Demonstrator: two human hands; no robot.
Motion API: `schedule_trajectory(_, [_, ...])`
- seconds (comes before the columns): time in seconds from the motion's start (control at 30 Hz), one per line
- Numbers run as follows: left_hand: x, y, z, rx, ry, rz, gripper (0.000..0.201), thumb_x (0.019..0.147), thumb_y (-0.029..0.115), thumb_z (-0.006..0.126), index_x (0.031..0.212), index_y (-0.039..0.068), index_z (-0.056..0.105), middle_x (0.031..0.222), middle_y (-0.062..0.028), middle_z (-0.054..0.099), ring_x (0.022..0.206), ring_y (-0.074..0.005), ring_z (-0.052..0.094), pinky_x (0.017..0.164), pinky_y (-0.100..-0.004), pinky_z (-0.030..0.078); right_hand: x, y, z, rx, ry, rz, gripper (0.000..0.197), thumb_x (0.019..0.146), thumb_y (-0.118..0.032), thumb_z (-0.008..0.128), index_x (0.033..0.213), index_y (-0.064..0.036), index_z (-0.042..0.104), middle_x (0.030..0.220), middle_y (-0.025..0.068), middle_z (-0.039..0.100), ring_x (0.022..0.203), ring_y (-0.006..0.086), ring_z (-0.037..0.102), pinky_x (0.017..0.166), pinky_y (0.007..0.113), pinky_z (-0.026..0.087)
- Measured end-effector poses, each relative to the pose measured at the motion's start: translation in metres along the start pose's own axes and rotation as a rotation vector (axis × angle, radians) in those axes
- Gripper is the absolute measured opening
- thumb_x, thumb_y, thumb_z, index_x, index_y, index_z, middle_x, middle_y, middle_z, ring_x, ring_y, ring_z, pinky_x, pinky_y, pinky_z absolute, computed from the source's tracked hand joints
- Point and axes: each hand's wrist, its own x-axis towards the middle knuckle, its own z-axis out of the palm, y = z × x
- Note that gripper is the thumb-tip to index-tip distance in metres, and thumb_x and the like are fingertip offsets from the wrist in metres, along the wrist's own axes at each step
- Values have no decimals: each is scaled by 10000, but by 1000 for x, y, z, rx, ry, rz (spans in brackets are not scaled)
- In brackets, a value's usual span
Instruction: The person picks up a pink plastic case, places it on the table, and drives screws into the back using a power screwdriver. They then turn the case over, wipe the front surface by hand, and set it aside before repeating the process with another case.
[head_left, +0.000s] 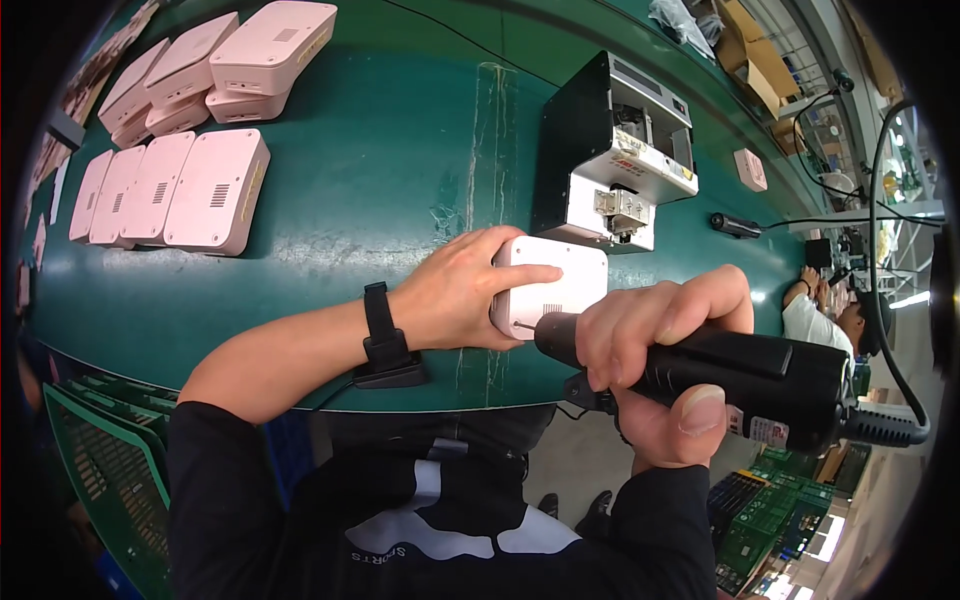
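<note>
A pale pink plastic housing (575, 268) with rounded corners, vent slots and corner screw holes lies on the green table in front of me. My left hand (465, 285) grips it from the left, with the index finger laid across its upper face. In my right hand (670, 345) is a black corded electric screwdriver (765, 375), held almost level. Its thin bit reaches the housing's near left corner hole. Whether a screw sits in that hole is too small to tell. My right hand and the tool cover the housing's near right part.
A black and white screw feeder (625, 150) stands just beyond the housing. Stacked pink housings (215, 190) fill the far left. A second black screwdriver (735, 225) and a small pink box (750, 170) lie at right. Another person (825, 310) works farther right. Green crates (105, 470) stand at lower left.
</note>
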Motion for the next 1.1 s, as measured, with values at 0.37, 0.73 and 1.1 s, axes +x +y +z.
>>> schedule_trajectory(0.37, [6, 4, -3, -20, 27, 19, 766, 579, 260, 877, 1296, 247, 609, 1269, -175, 519, 1110, -370, 579, 944, -431, 502, 13, 0, -6, 94, -160, -246, 437, 867, -437, 675, 971, -101, 416, 632, 39, 513, 486, 172, 503, 517, 329, 442])
schedule_trajectory(0.73, [-58, 34, -54, -1110, -80, -690, 666, 860, 413, 725, 1385, 75, 496, 1308, -186, 552, 1176, -296, 587, 992, -374, 488, 12, -13, -107, 239, 109, -558, 294, 951, -315, 561, 1017, -64, 424, 652, 62, 516, 474, 156, 477, 498, 309, 431])
schedule_trajectory(1.1, [-39, 3, -94, -1400, 217, -1016, 716, 1012, 515, 434, 1401, -80, 348, 1275, -260, 582, 1126, -328, 633, 966, -399, 523, 20, 54, -161, -15, 419, -379, 144, 983, -177, 525, 1018, -45, 479, 644, 40, 475, 489, 138, 466, 496, 289, 426])
